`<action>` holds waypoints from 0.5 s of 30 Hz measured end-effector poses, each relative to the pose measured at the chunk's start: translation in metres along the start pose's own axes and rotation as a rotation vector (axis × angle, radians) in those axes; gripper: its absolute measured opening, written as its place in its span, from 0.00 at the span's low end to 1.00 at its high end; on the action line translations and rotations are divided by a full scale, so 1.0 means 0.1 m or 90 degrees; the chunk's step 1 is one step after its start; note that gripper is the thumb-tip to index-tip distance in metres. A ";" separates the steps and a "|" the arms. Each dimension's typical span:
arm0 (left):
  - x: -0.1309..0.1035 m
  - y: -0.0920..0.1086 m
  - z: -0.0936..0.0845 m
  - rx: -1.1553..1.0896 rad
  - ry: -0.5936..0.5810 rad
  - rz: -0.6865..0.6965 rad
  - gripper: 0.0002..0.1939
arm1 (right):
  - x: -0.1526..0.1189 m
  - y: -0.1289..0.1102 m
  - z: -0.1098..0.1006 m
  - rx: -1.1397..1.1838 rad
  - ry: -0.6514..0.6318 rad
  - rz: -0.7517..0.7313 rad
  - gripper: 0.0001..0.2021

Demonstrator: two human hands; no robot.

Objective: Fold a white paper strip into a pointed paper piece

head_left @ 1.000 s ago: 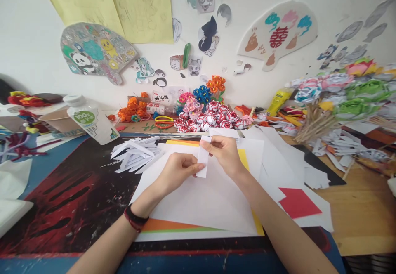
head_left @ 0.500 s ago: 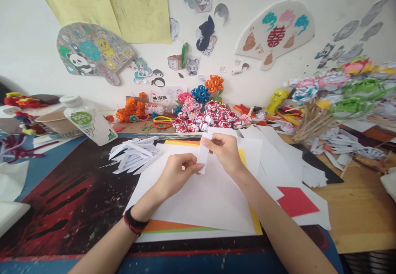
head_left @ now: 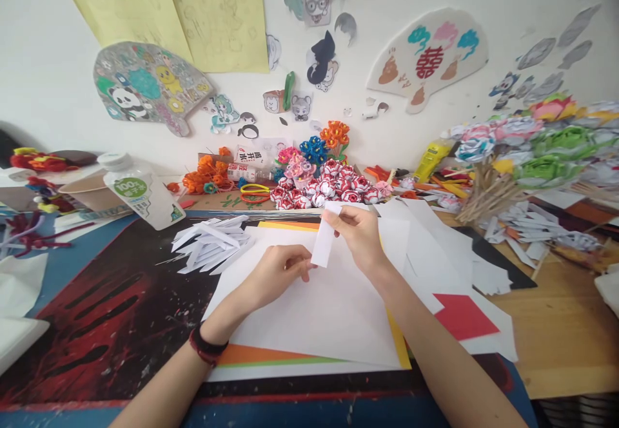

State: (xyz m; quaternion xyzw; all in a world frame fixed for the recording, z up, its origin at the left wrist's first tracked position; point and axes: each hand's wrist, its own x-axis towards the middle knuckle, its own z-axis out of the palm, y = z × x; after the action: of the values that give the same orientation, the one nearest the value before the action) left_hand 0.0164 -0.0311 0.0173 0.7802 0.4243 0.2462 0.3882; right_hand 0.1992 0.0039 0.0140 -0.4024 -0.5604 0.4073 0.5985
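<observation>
Your right hand [head_left: 360, 231] pinches the upper end of a white paper strip [head_left: 322, 245] between thumb and fingers – a smooth, narrow rectangle, tilted, its top leaning to the right. Your left hand [head_left: 278, 276], fingers curled, has its fingertips at the strip's lower left corner; you cannot tell there whether they grip or only touch. The strip is above a broad, flat white sheet [head_left: 309, 328], with orange, green and yellow edges showing beneath. Left of that sheet lies a loose heap of slim, crisp white strips [head_left: 210, 242]; to its right, an angular piece of matte red paper [head_left: 467, 316] – notched along its left side.
</observation>
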 end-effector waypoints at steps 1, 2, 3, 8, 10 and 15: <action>0.00 -0.01 -0.01 -0.001 0.016 0.006 0.14 | 0.00 -0.01 0.00 0.006 -0.005 -0.002 0.14; 0.00 -0.01 -0.01 -0.003 0.038 0.015 0.16 | -0.01 -0.01 0.00 0.010 -0.011 -0.001 0.14; 0.01 -0.02 -0.01 -0.009 0.059 0.023 0.19 | -0.02 -0.01 0.01 0.012 -0.018 0.002 0.13; 0.02 -0.01 0.04 -0.067 0.141 0.022 0.22 | -0.05 -0.01 0.08 0.013 -0.046 0.020 0.13; 0.01 0.00 0.05 -0.077 0.155 0.028 0.19 | -0.06 0.00 0.11 0.031 -0.066 0.044 0.14; 0.00 0.00 0.08 -0.063 0.219 0.026 0.16 | -0.07 0.00 0.14 0.089 -0.185 0.128 0.15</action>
State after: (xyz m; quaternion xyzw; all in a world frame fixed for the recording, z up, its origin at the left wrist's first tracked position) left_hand 0.0221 -0.0346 0.0132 0.7152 0.4557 0.4046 0.3424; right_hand 0.1853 -0.0020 0.0124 -0.3506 -0.5682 0.5572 0.4938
